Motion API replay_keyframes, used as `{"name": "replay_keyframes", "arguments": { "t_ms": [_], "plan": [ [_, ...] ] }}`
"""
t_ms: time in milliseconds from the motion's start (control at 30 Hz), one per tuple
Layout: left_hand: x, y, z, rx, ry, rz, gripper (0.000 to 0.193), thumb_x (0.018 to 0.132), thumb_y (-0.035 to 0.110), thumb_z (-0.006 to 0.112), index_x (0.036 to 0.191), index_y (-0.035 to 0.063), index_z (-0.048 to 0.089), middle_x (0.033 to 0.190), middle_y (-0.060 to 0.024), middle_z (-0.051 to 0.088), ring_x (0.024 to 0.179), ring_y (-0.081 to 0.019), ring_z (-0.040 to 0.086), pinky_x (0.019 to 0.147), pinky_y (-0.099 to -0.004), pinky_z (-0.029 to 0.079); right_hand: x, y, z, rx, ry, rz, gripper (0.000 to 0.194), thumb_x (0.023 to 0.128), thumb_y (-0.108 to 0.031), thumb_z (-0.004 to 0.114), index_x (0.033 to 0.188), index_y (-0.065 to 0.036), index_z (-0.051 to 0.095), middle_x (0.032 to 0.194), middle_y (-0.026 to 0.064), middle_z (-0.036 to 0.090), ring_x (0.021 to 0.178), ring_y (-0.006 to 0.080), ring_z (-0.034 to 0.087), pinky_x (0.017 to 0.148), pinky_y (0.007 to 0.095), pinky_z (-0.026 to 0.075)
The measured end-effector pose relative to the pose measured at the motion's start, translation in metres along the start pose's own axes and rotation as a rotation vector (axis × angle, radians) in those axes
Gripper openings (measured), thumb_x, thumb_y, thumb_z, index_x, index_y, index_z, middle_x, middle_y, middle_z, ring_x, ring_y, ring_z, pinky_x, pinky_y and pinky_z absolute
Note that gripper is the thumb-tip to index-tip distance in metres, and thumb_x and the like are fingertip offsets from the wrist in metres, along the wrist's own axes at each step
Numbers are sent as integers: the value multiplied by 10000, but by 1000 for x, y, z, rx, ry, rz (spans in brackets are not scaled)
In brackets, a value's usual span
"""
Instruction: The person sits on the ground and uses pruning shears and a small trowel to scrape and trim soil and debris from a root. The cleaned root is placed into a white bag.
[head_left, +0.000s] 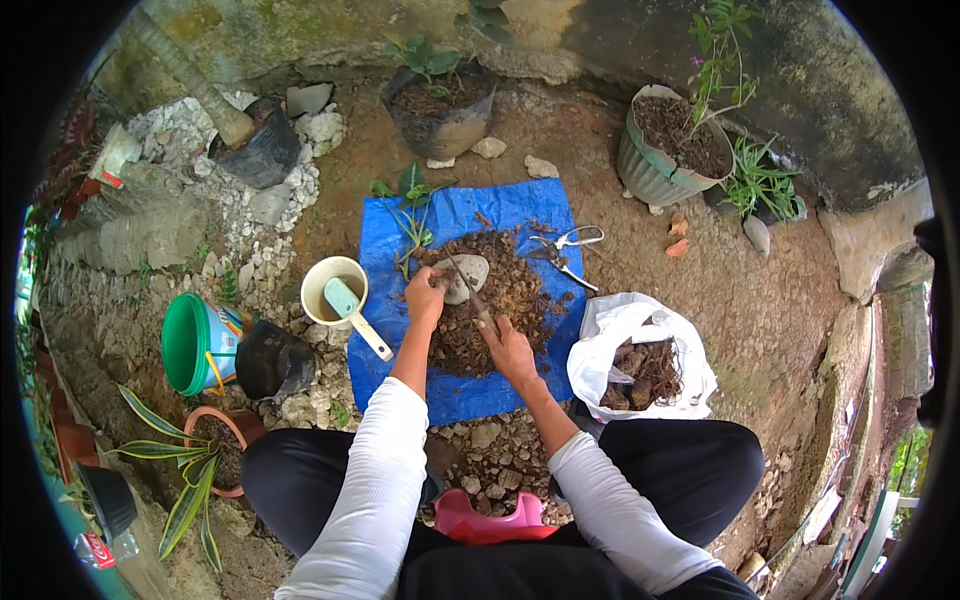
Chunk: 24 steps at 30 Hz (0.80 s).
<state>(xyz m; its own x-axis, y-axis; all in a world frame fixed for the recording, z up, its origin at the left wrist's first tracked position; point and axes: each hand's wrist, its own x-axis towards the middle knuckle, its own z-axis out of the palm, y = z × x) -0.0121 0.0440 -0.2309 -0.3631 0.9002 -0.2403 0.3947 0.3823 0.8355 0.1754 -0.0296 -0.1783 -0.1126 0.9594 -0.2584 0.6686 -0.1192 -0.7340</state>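
My right hand (511, 351) grips a knife by its handle (486, 319). The knife's dark, dirty blade (461, 280) lies across a flat grey stone (472, 267). At the stone's left side, my left hand (424, 298) has its fingers closed around a small brown clump, mostly hidden by the fingers. Under both hands spreads a heap of loose brown soil and fibrous bits (517, 300) on a blue tarp (390, 401). A leafy plant cutting (411, 217) lies just beyond my left hand. Pruning shears (561, 251) rest on the tarp's right side.
Left of the tarp are a white dipper (306, 292) holding a pale green scoop (341, 297), a green-lined bucket (184, 343) and a black plant bag (274, 360). A white sack (589, 367) with brown chunks stands right. Potted plants (442, 124) line the wall; a pink stool (487, 517) is below me.
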Motion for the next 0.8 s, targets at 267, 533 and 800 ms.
{"name": "replay_keyframes", "arguments": {
  "t_ms": [267,533,800],
  "plan": [
    [-26,29,-4,-660,-40,-239,315,883,-21,552,1195,-29,511,1107,-144,551,813,-176,626,633,-306,544,-8,5,-5,-3,-15,-73,413,926,-484,477,1032,-85,479,815,256,630,833,472,591,709,536,444],
    [-47,11,-20,-360,-102,-240,386,916,150,595,1260,-7,515,1112,-192,615,911,-220,632,700,-342,525,3,45,-15,88,182,153,432,933,-487,451,1143,-109,472,904,288,627,858,487,587,738,536,444],
    [-86,-33,17,54,-37,-397,1192,652,702,688,1499,230,-6,1540,-175,-76,1384,-480,-56,1058,-650,202,-20,90,2,-39,291,190,389,957,-384,430,1149,-45,447,1020,286,597,922,475,570,773,536,449]
  ]
}}
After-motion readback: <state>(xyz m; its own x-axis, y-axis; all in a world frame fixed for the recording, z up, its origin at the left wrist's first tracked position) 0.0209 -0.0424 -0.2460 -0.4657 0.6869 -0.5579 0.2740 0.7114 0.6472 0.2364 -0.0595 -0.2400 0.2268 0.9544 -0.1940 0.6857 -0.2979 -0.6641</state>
